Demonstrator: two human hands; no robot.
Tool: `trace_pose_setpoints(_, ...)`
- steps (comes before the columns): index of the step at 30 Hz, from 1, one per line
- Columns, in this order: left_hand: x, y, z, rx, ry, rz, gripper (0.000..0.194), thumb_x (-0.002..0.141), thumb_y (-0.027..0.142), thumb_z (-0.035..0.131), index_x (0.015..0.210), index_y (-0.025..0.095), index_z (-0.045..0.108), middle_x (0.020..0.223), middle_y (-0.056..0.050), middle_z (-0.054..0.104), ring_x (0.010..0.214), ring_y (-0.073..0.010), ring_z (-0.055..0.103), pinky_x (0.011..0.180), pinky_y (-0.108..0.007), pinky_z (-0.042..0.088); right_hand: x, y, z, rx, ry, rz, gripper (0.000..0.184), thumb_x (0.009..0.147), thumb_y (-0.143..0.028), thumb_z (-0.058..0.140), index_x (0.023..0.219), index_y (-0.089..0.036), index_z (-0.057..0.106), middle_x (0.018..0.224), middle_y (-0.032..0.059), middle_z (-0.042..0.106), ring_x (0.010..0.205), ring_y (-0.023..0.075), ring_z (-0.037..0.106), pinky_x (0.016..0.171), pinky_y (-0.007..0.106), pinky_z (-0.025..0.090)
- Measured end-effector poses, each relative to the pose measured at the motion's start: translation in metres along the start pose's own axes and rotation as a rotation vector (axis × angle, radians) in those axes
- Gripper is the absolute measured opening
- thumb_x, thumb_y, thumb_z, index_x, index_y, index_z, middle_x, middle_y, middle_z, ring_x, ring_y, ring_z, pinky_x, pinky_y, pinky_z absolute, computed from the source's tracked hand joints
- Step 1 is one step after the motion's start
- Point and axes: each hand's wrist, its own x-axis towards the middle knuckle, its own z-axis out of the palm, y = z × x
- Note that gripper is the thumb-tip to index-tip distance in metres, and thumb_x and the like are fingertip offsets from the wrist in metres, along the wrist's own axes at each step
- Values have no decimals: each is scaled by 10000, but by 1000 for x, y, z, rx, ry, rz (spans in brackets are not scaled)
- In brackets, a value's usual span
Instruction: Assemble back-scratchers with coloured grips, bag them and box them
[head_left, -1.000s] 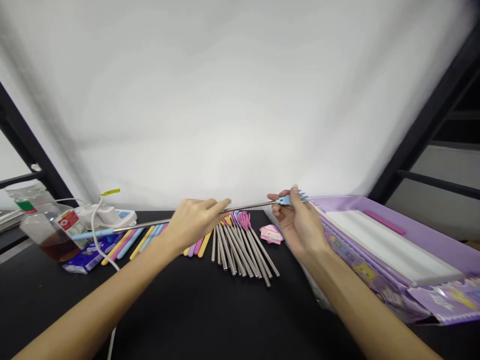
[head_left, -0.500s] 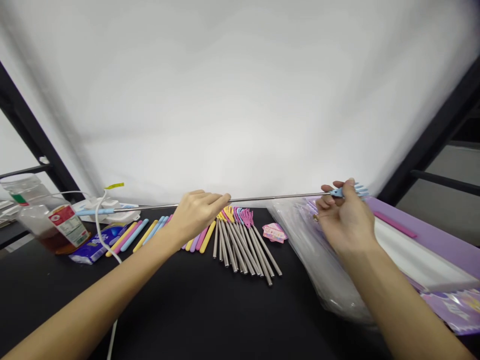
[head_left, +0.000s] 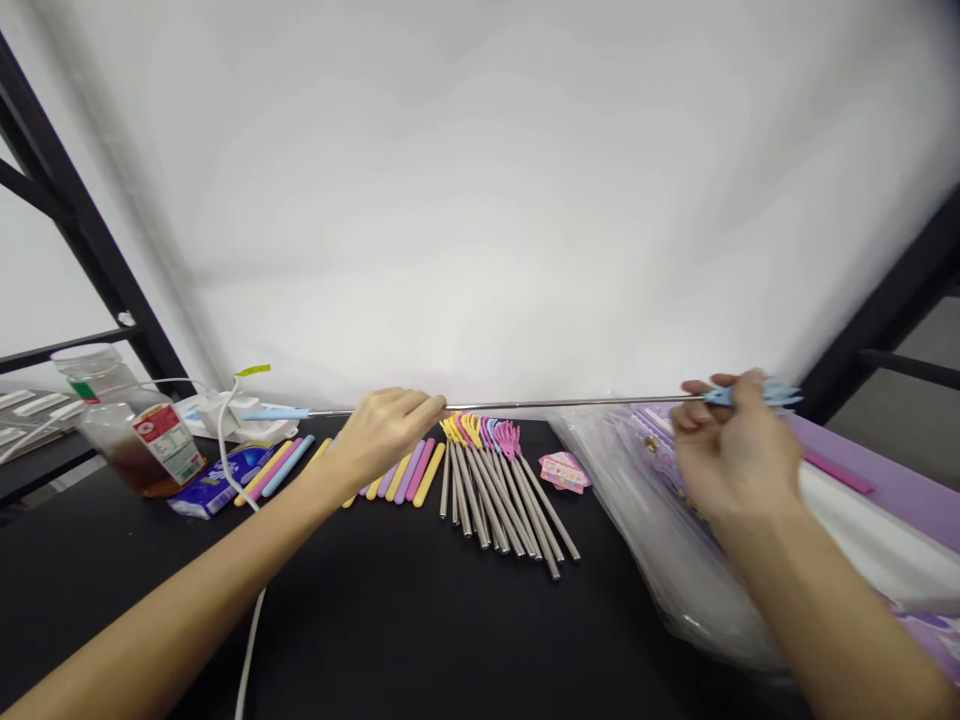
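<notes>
A long, pulled-out telescopic back scratcher (head_left: 570,403) lies level across the view, with a light blue handle (head_left: 277,413) at its left end and a light blue claw (head_left: 781,393) at its right. My left hand (head_left: 394,425) is closed around its thin metal rod, knuckles up. At the claw end my right hand (head_left: 739,435) pinches the rod's tip and claw base between thumb and fingers. Below the rod, several short back scratchers (head_left: 502,490) with yellow, purple, blue and pink claws lie fanned out. Several loose coloured handles (head_left: 409,470) lie beside them, partly hidden by my left arm.
A jar of brown liquid (head_left: 142,430), a blue packet (head_left: 217,480) and a white power strip (head_left: 247,428) with a cable stand left on the black table (head_left: 420,640). Pink cards (head_left: 564,472), clear plastic bags (head_left: 660,530) and a purple box (head_left: 892,500) are at the right.
The back scratcher has shifted right, its blue handle coming nearer my left hand. My right hand has moved right with the claw. The whole view has turned slightly left.
</notes>
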Motion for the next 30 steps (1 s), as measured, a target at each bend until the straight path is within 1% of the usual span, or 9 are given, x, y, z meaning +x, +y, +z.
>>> trace_pose_setpoints(3, 15, 14, -1, 0, 20, 18, 228, 1001, 277, 447, 873, 167, 600, 663, 6, 625, 565, -105, 549, 552, -252, 353, -13, 18, 7, -51, -85, 93, 297, 1004, -295, 450, 751, -165, 536, 689, 40, 623, 443, 52, 402, 412, 165, 347)
trace_pose_setpoints(5, 16, 14, -2, 13, 6, 31, 207, 1000, 292, 449, 923, 177, 603, 660, 14, 613, 563, -110, 546, 546, -258, 341, -10, 18, 5, -51, -72, 123, 294, 1000, -305, 460, 752, -162, 525, 720, 45, 639, 440, 47, 408, 416, 161, 352)
trace_pose_setpoints(7, 10, 7, -3, 45, -19, 14, 205, 996, 320, 459, 947, 184, 603, 653, 17, 609, 558, -117, 550, 542, -263, 331, -1, 10, 1, -29, 6, 107, 308, 1010, -305, 434, 748, -164, 514, 743, 43, 647, 424, 42, 388, 402, 156, 338)
trace_pose_setpoints(10, -1, -4, -2, 68, -71, -27, 270, 999, 332, 446, 827, 180, 589, 615, 14, 589, 524, -118, 533, 521, -269, 296, 7, 1, -4, 0, 72, 46, 321, 1024, -300, 393, 754, -170, 507, 760, 43, 656, 404, 41, 355, 384, 159, 318)
trace_pose_setpoints(15, 7, 5, -3, -14, -90, -6, 323, 1010, 363, 413, 812, 184, 596, 594, 19, 595, 511, -112, 536, 518, -264, 284, -5, 12, 2, -42, -25, 47, 294, 1008, -309, 422, 757, -176, 498, 743, 69, 676, 404, 48, 367, 402, 168, 327)
trace_pose_setpoints(21, 3, -2, -2, 18, -88, 15, 299, 1003, 373, 424, 858, 181, 603, 600, 15, 609, 471, -120, 528, 484, -261, 245, 0, 4, 1, -10, 38, 23, 322, 1022, -310, 385, 750, -177, 495, 751, 63, 693, 383, 39, 347, 386, 162, 304)
trace_pose_setpoints(23, 5, 1, 1, 0, -87, 28, 305, 1010, 354, 408, 865, 169, 603, 618, 7, 625, 495, -127, 554, 487, -261, 260, -6, 9, 4, -6, 5, 29, 333, 1022, -318, 390, 739, -177, 494, 729, 59, 696, 385, 38, 361, 389, 157, 302)
trace_pose_setpoints(26, 15, 12, 4, -47, -101, -27, 334, 1012, 387, 391, 881, 172, 610, 609, 6, 624, 498, -129, 563, 478, -259, 249, -20, 22, 11, -38, -160, 74, 306, 942, -423, 549, 758, -180, 523, 779, 78, 724, 407, 48, 408, 407, 176, 334)
trace_pose_setpoints(30, 22, 20, 3, -121, -143, -82, 382, 1016, 438, 352, 897, 181, 610, 641, 2, 658, 505, -113, 579, 479, -248, 235, -24, 29, 13, -72, -191, 25, 388, 780, -498, 733, 711, -159, 556, 755, 86, 719, 433, 45, 429, 426, 183, 354)
